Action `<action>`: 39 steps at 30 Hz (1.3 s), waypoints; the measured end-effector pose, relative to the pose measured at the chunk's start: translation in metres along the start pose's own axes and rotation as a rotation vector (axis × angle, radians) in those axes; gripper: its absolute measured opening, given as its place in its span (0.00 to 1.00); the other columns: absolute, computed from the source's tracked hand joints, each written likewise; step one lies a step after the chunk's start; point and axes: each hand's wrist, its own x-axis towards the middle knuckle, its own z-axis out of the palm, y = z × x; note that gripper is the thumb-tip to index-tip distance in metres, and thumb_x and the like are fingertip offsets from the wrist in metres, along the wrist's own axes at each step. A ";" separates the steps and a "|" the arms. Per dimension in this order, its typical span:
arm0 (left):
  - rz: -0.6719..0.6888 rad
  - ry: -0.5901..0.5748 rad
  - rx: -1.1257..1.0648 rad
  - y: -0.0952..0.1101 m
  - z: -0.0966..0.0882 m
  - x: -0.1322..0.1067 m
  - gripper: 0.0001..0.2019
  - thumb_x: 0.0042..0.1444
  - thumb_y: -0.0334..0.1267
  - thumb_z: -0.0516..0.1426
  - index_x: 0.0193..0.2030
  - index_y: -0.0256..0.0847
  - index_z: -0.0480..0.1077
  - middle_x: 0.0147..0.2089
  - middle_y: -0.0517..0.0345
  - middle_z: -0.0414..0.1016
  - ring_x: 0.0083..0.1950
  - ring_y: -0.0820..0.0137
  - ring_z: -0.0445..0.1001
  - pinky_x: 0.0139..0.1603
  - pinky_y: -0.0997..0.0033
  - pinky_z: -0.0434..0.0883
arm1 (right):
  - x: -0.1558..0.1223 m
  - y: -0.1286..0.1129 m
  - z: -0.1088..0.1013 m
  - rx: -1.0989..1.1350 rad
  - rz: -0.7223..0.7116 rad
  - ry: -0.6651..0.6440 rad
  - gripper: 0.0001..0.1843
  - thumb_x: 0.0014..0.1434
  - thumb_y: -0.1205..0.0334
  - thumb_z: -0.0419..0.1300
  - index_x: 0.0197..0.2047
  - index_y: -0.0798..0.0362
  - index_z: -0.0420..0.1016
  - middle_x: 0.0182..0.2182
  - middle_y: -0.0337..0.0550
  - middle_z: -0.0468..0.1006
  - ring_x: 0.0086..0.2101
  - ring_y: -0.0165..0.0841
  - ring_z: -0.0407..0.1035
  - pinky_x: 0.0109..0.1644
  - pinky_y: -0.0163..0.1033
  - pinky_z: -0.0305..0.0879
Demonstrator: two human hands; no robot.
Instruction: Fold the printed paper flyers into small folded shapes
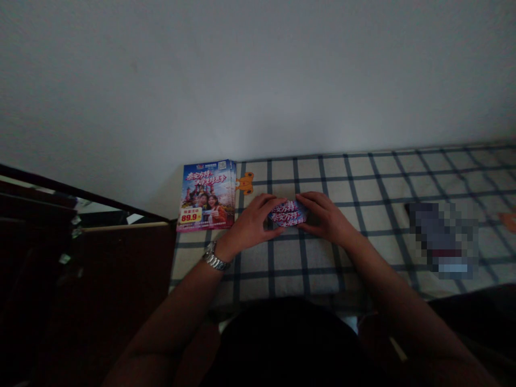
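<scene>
Both of my hands meet over the checked cloth near the middle of the view. Between them is a small bundle of printed flyers (288,214) in purple and blue, its white lettering repeated in rows. My left hand (258,216), below a metal wristwatch (216,258), grips the left edge with thumb and fingers. The right edge is gripped by my right hand (322,216). Whether the bundle is folded or fanned, I cannot tell. Left of my left hand lies a pile of colourful flyers (207,196) with the same lettering and a yellow price patch.
The blue-and-white checked cloth (322,274) covers the surface up to a pale wall (266,80). An orange bear figure (245,184) shows beside the pile. A blurred-out dark object (441,236) lies at the right. Left of the surface's edge is a dark area.
</scene>
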 end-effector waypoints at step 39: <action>0.011 0.047 0.041 -0.003 0.006 -0.001 0.33 0.65 0.48 0.65 0.73 0.54 0.60 0.63 0.47 0.67 0.65 0.54 0.70 0.67 0.45 0.72 | 0.001 -0.005 0.000 0.017 0.029 0.021 0.42 0.66 0.51 0.67 0.78 0.42 0.55 0.59 0.56 0.72 0.58 0.53 0.70 0.59 0.63 0.74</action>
